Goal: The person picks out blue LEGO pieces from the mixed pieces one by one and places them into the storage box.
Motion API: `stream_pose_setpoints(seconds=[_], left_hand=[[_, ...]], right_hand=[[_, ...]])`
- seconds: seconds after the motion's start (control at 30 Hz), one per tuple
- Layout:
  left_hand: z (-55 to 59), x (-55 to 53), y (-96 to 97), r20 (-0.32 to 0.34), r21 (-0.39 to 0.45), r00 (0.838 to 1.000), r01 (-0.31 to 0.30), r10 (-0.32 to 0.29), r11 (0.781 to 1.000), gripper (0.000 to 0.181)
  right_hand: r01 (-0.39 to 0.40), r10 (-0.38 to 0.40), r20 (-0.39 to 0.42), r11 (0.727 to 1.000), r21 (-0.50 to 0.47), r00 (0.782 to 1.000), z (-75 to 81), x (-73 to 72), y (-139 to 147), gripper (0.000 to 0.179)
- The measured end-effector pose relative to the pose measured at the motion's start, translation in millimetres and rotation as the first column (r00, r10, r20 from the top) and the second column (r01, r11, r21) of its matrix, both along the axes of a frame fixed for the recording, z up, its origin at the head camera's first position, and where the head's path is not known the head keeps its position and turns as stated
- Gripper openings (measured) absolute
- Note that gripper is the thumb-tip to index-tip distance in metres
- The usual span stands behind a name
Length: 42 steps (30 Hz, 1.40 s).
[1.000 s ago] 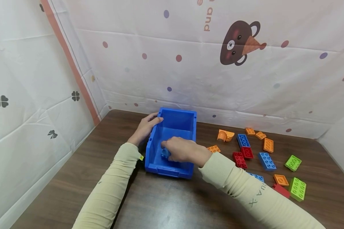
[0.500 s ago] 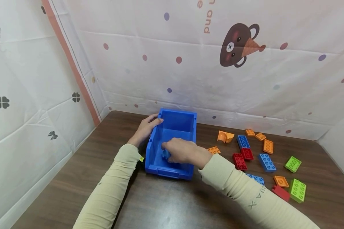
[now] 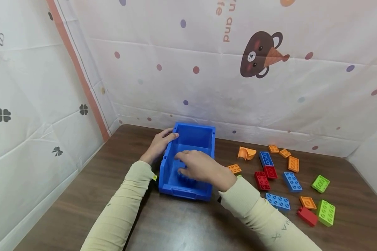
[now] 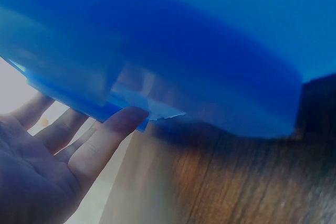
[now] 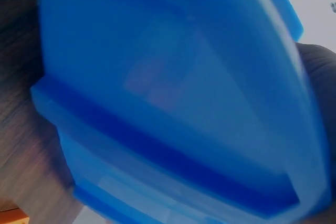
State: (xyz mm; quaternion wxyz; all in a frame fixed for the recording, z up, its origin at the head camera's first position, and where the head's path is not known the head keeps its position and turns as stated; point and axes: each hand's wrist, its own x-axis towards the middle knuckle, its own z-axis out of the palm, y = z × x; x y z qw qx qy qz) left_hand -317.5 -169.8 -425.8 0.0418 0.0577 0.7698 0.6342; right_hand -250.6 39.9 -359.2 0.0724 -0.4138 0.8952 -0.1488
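Note:
A blue open-fronted bin [image 3: 194, 134] stands on the table. My left hand [image 3: 158, 143] holds its left side near the back, thumb over the rim and fingers along the outside. In the left wrist view this hand [image 4: 47, 166] lies against the bin's wall [image 4: 210, 35]. My right hand [image 3: 204, 166] is inside the bin, thumb and index finger spread apart. A blue toy brick [image 3: 186, 177] lies on the bin floor below those fingers, partly hidden by them. The bin's outer side [image 5: 157, 66] fills most of the right wrist view and hides the fingers.
Right of the bin lie several loose toy bricks: an orange one [image 3: 234, 169], a curved orange piece [image 3: 246, 153], red [image 3: 262, 180], blue [image 3: 292, 181], another blue [image 3: 278, 201] and green [image 3: 326, 212]. A printed cloth [image 3: 144, 83] hangs behind the table [image 3: 113, 167].
My right hand has let go of the blue brick; its thumb and index finger have spread. The left hand stays on the bin. The head view has tipped slightly upward.

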Motion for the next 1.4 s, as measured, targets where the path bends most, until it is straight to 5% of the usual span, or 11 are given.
stream_pose_setpoints(seconds=[0.2,0.67,0.97,1.4], left_hand=[[-1.0,-2.0,-1.1,-0.009,0.011,1.0,0.006,-0.006,1.0,0.065],[-1.2,-1.1,-0.9,-0.009,0.001,1.0,-0.01,0.01,1.0,0.063],[-2.3,1.7,1.6,-0.014,-0.022,1.0,-0.019,0.019,1.0,0.067],[-0.3,1.9,1.4,-0.001,-0.026,0.999,-0.033,0.033,0.999,0.066]], right_hand=[[0.041,-0.046,-0.04,0.992,-0.121,0.998,14.9,5.9,10,0.044],[0.14,-0.16,-0.084,0.968,-0.21,0.983,38.2,22.1,25,0.049],[0.186,-0.236,-0.122,0.927,-0.327,0.964,49.0,31.1,42,0.046],[0.379,-0.402,0.002,0.862,-0.335,0.916,61.1,11.7,104,0.049]])
